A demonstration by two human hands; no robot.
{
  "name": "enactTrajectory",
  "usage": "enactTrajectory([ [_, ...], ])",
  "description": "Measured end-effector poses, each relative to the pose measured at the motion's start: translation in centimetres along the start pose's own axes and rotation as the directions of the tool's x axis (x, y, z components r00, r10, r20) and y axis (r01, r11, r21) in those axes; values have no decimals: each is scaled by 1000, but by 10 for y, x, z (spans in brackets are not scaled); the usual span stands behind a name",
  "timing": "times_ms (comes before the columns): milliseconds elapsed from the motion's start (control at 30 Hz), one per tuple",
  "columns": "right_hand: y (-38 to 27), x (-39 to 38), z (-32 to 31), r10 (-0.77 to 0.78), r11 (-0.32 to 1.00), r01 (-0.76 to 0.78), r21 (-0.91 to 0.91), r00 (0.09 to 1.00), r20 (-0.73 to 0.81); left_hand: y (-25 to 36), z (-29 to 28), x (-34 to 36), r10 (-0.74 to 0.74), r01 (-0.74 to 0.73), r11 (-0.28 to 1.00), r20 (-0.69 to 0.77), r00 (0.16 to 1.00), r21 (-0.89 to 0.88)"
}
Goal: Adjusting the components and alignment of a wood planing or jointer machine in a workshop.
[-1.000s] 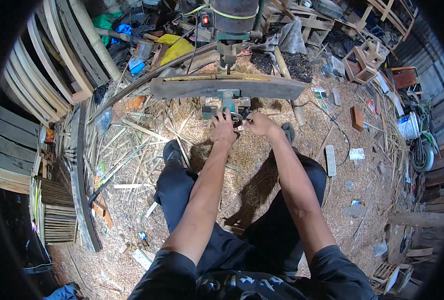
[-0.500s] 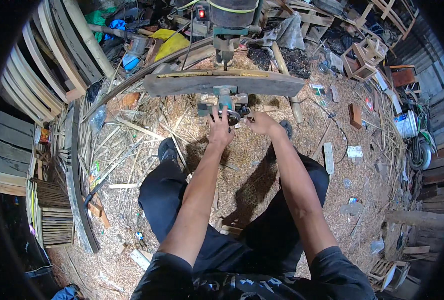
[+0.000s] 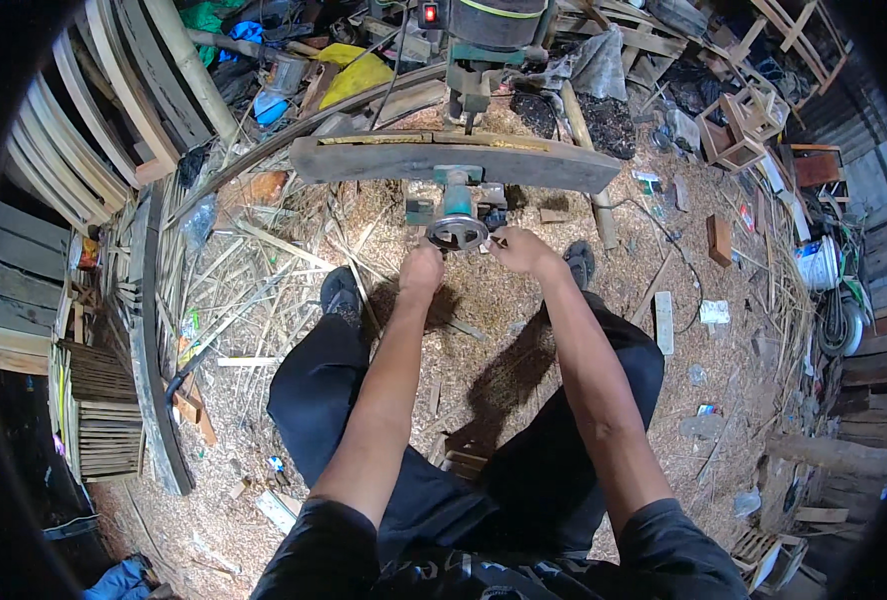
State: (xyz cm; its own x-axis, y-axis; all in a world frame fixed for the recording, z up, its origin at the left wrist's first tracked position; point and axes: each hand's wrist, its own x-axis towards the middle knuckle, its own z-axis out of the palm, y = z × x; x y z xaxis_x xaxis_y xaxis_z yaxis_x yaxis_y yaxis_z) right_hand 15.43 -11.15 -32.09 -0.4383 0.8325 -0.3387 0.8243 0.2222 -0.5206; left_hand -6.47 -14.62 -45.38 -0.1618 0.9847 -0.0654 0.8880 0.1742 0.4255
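A metal handwheel [image 3: 458, 233] sits on the near side of a green machine vise [image 3: 456, 190]. My left hand [image 3: 423, 268] is closed at the wheel's lower left rim, its fingertips partly hidden. At the wheel's right side my right hand [image 3: 526, 250] is closed around a small dark handle, of which only the end shows. Beyond the wheel, a long grey wooden board [image 3: 374, 165] lies crosswise on the vise, with a lighter yellowish strip along its top edge. Above the board hangs the machine's drill head [image 3: 472, 95], its bit pointing down at the wood.
Curved wooden pieces [image 3: 94, 110] lean at the far left beside a long dark plank [image 3: 146, 330]. Wood shavings and thin sticks cover the floor [image 3: 564, 450]. A brown wood block [image 3: 719, 240] and a cable lie on the right. Small wooden frames [image 3: 729, 130] stand at the far right.
My left hand has gone from spread fingers on top of the handwheel to closed at its lower left. My right hand stays at the wheel's right side. The view has shifted slightly.
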Motion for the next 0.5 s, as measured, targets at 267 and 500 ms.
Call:
enactTrajectory([
  [267, 49, 3, 4, 40, 999, -38, 21, 997, -60, -42, 39, 22, -69, 71, 997, -67, 995, 27],
  [500, 36, 14, 25, 140, 937, -51, 345, 961, -238, -70, 92, 23, -129, 129, 992, 172, 977, 7],
])
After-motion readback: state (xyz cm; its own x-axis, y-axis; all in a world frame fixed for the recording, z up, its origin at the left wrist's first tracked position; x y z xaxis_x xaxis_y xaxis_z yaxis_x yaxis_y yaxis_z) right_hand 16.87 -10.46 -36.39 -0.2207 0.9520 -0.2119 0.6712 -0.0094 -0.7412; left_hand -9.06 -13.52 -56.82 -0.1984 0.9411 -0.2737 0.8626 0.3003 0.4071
